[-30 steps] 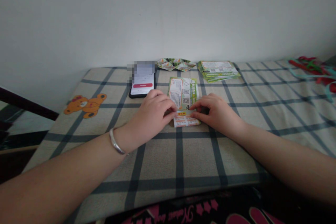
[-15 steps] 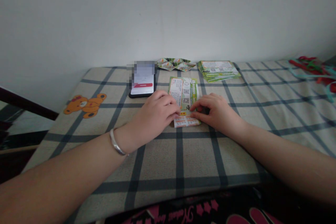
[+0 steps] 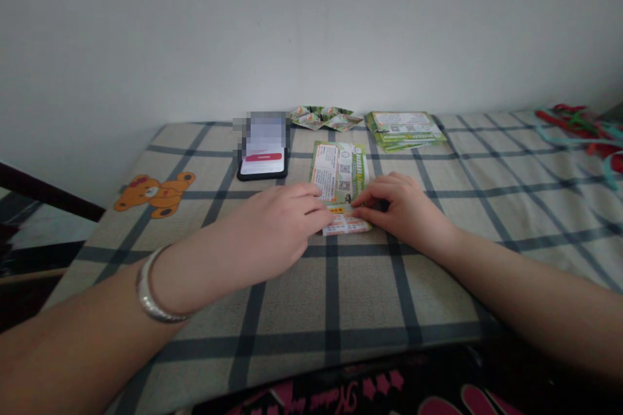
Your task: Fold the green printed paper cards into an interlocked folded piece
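Note:
A green and white printed paper leaflet (image 3: 341, 172) lies on the checked cloth in front of me, its near end showing a band of white and orange print beyond a crease. My left hand (image 3: 277, 224), with a silver bangle on the wrist, grips the leaflet's left edge close to that crease; its thumb is hidden. On the opposite edge my right hand (image 3: 392, 204) pinches the paper between thumb and forefinger, the other fingers curled.
A phone (image 3: 263, 155) with a lit screen lies behind my left hand. Near the wall are folded paper pieces (image 3: 326, 118) and a stack of similar leaflets (image 3: 406, 128). Red, green and pale blue strips (image 3: 584, 130) lie at the far right. A bear picture (image 3: 154, 194) decorates the cloth's left side.
My left hand has shifted slightly nearer to me, its wrist lower and its fingers straighter, uncovering more of the crease. My right hand stays nearly still on the leaflet.

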The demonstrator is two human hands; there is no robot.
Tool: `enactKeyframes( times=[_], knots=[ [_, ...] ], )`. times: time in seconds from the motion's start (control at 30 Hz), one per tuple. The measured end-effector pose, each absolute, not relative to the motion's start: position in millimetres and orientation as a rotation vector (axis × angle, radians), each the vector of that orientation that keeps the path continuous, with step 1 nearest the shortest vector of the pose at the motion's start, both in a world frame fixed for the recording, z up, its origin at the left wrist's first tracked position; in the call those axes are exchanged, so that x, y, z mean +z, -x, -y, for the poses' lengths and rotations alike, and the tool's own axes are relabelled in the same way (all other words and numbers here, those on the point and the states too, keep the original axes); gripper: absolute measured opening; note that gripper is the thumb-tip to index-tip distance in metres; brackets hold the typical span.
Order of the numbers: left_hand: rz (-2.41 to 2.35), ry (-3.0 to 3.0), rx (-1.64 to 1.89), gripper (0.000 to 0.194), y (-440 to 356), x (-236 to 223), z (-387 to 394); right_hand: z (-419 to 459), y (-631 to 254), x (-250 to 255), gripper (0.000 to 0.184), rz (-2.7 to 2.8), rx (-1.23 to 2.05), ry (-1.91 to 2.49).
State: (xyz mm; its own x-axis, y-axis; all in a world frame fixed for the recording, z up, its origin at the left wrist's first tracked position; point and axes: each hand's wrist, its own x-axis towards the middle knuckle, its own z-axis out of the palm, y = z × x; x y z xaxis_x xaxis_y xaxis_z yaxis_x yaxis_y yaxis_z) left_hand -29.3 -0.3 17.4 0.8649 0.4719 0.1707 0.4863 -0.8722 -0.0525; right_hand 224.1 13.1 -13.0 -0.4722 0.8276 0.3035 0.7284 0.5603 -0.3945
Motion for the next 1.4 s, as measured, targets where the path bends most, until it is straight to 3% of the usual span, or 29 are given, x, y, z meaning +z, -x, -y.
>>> enactKeyframes(
  times=[0.13, 0.5, 0.73, 0.83, 1.13, 1.4],
  knots=[
    [0.767, 2.955, -0.144, 0.049, 31, 19, 5, -12, -224, -12, 0.011, 2.345, 0.286, 1.255],
    [0.829, 2.908, -0.127, 0.039, 27, 19, 9, -12, -223, -8, 0.012, 2.321, 0.288, 1.217],
    [0.843, 2.900, -0.163, 0.038, 28, 17, 10, -1, -219, -3, 0.010, 2.403, 0.220, 0.787],
    [0.861, 2.923, -0.113, 0.034, 29, 19, 11, 4, -218, -5, 0.017, 2.569, 0.090, 0.622],
    [0.907, 2.953, -0.004, 0.054, 29, 29, 18, 8, -221, -6, 0.023, 2.688, -0.064, 0.583],
    [0.944, 2.950, 0.131, 0.054, 32, 36, 19, 10, -220, -6, 0.030, 2.777, -0.071, 0.656]
  ],
)
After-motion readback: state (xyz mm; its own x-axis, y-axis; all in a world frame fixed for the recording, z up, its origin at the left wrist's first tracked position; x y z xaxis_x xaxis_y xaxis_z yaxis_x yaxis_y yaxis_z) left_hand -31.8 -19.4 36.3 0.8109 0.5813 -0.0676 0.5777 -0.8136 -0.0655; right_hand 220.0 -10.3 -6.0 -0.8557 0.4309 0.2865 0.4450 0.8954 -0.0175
